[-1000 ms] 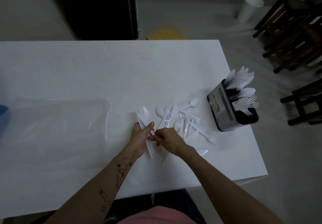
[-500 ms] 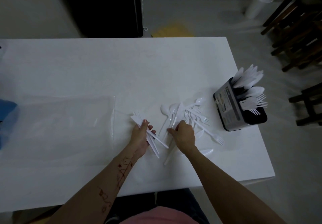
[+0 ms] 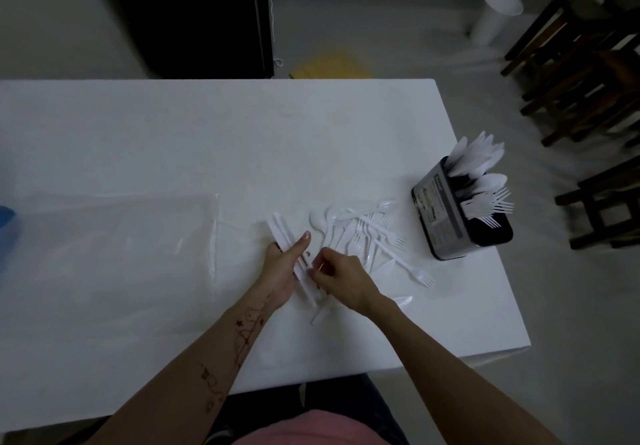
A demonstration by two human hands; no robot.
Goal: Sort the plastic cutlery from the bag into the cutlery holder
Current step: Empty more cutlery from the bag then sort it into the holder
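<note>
My left hand (image 3: 282, 268) has its grip closed around a small bundle of white plastic knives (image 3: 287, 240), thumb pressed across the top of them, the blades poking out past my fingers toward the far side of the white surface (image 3: 207, 139). The handles run back under my palm and out the near side.

My right hand (image 3: 341, 276) sits just beside it, fingers curled in at the low end of that bundle. It's touching the handles there, though whether that grip is pinching a piece or only nudging them I cannot tell; the fingertips are tucked out of sight.

Right of my hands lies the loose pile of cutlery (image 3: 367, 233), spoons and forks crossed over one another on the surface, one fork (image 3: 410, 268) stretched out toward the near right, and one white piece (image 3: 320, 313) lying under my right wrist.

Further right, near the edge of the surface, stands the black cutlery holder (image 3: 446, 216), with knives at the far end, spoons in the middle, forks at the near end, all standing upright and fanning out.

Off to my left the clear plastic bag (image 3: 114, 236) lies flat on the surface, well apart from the pile.
</note>
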